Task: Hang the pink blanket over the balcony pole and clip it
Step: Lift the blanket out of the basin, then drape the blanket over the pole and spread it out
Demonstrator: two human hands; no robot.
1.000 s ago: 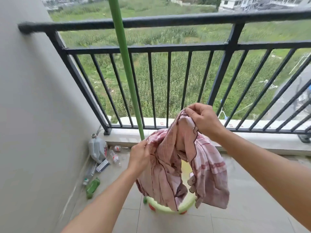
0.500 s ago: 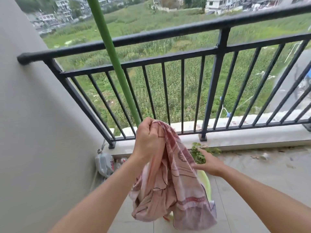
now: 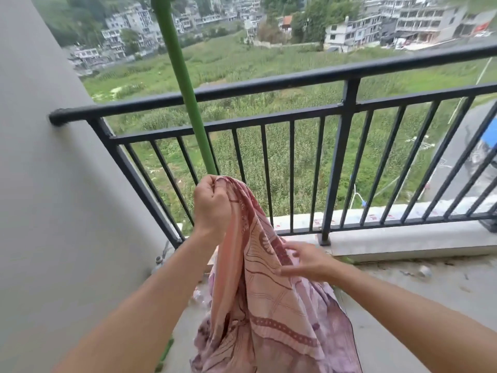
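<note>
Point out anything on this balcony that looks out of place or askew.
The green pole leans at a slant across the black railing instead of lying level for hanging. The pink blanket hangs bunched from the left hand, the right hand touching a fold. Small litter lies on the floor by the curb.

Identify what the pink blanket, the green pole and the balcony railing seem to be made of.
Pink blanket: thin woven cloth, matte, judging by its soft folds and printed bands. Green pole: smooth, slightly glossy; painted metal or plastic, unclear which. Balcony railing: likely metal, dark semi-matte paint, square bars with a rounded top rail.
</note>
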